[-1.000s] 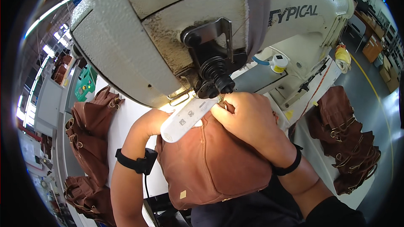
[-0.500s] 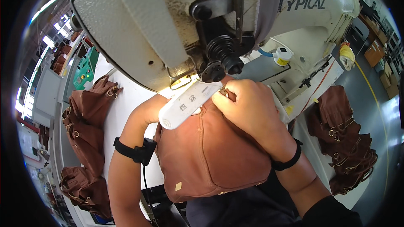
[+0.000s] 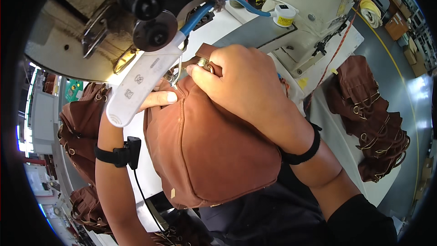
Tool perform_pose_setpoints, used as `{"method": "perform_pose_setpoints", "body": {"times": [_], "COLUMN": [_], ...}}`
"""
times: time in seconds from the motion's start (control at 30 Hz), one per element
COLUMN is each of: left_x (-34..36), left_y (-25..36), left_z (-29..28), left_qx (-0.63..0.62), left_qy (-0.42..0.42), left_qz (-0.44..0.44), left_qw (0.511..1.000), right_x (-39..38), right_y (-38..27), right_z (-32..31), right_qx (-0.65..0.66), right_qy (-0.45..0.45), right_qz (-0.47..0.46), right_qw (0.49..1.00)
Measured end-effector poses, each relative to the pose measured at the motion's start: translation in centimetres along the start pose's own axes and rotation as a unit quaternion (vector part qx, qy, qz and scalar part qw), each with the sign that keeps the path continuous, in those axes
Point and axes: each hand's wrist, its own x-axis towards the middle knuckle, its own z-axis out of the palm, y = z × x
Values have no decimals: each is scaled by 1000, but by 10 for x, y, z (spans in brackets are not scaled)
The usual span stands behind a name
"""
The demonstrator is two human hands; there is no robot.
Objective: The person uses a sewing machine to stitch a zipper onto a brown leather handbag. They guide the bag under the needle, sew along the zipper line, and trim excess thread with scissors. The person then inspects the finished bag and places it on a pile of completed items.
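A brown leather bag with a seam down its middle hangs under the head of a sewing machine, its top edge close to the needle area. My right hand is closed on the bag's upper edge, beside a brass ring. My left hand pinches the edge left of the seam; its thumb lies on the leather and its other fingers are hidden. A white lamp bar covers part of this hand. A small brown strap sticks up beyond my right hand.
More brown bags are piled at the left and another row of bags lies at the right. A blue hose runs to a white round container. Along the floor at the right runs a yellow line.
The view has shifted closer under the machine head, so the lamp and bag sit further left. My left thumb now shows on the leather. Both hands stay at the bag's upper edge.
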Motion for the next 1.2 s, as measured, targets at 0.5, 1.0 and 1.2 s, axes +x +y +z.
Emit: {"method": "perform_pose_setpoints", "body": {"times": [0.5,1.0,1.2], "left_x": [0,4,-10], "left_y": [-1,8,21], "left_z": [-6,4,-7], "left_qx": [154,240,94], "left_qy": [-13,55,33], "left_qz": [112,309,50], "left_qw": [982,919,994], "right_x": [-2,-1,-15], "right_y": [-14,-7,-6], "right_z": [-11,-8,-5], "right_qx": [-18,-24,40], "right_qy": [-46,-24,-54], "right_qz": [28,6,52], "right_qw": [998,999,996]}}
